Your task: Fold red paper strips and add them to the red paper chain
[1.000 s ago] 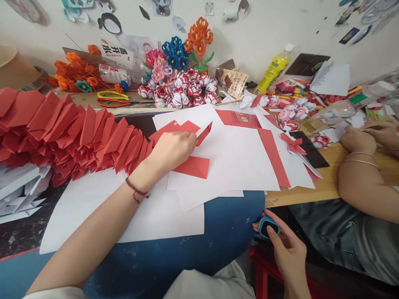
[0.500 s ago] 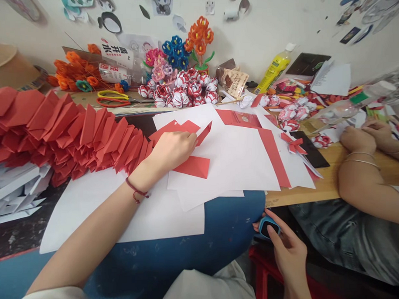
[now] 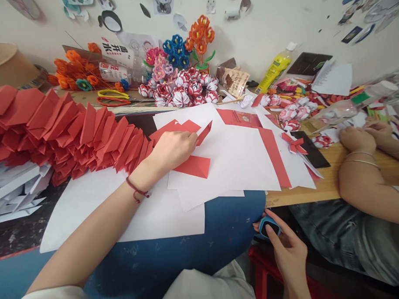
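My left hand (image 3: 176, 149) rests on the paper sheets with its fingers curled round a folded red paper piece (image 3: 205, 134), one end of which sticks up past the knuckles. Flat beside the hand lies a red paper rectangle (image 3: 194, 166), partly under it; more red paper (image 3: 169, 127) shows behind. Low at the right, by the table edge, my right hand (image 3: 289, 246) is closed on a small blue smartwatch (image 3: 268, 227), the thumb pressed on its dark face. White sheets (image 3: 232, 155) lie under the left hand.
Stacked folded red paper pieces (image 3: 72, 132) fill the left side above folded white paper (image 3: 15, 191). Red-and-white paper flowers (image 3: 182, 90), scissors (image 3: 114, 97) and a yellow bottle (image 3: 276, 68) stand behind. A co-worker's hands (image 3: 358, 140) are at the right.
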`<state>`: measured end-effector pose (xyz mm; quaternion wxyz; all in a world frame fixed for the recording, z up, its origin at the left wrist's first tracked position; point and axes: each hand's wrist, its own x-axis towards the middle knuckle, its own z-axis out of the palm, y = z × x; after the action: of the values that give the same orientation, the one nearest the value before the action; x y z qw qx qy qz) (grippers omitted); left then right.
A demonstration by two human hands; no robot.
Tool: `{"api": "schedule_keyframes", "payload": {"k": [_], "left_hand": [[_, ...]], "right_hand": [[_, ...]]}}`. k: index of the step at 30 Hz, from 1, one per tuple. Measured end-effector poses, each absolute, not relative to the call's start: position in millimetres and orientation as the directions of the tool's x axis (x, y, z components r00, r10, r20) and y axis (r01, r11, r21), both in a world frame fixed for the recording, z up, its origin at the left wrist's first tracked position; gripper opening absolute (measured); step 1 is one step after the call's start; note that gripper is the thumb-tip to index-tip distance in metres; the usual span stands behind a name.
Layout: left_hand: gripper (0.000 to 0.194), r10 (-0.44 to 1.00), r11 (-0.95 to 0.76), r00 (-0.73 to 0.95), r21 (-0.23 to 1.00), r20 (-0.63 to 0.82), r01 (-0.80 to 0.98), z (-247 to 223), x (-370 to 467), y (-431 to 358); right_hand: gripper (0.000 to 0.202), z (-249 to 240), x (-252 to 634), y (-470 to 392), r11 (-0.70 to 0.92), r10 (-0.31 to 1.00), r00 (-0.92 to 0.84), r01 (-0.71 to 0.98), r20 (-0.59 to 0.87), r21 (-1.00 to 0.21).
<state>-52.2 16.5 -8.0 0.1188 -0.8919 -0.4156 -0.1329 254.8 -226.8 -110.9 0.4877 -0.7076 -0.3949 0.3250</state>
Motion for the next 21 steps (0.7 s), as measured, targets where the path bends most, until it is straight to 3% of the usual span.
{"api": "schedule_keyframes", "payload": {"k": [9,21], "left_hand": [[0.031,0.709,-0.623,0.622,-0.118,0.331,0.773,-7.9,-52.0,16.9],[0.029,0.726,-0.61,0.613,-0.12,0.312,0.783,-6.8,-51.4,15.4]], "right_hand": [[0.044,-117.5,257.9,-227.1,-0.191,0.877,0.472,0.174,-0.089,-0.966],[0.049,-117.1,256.5,-226.5,-0.182,0.876,0.481,0.261,-0.036,-0.948]]}}
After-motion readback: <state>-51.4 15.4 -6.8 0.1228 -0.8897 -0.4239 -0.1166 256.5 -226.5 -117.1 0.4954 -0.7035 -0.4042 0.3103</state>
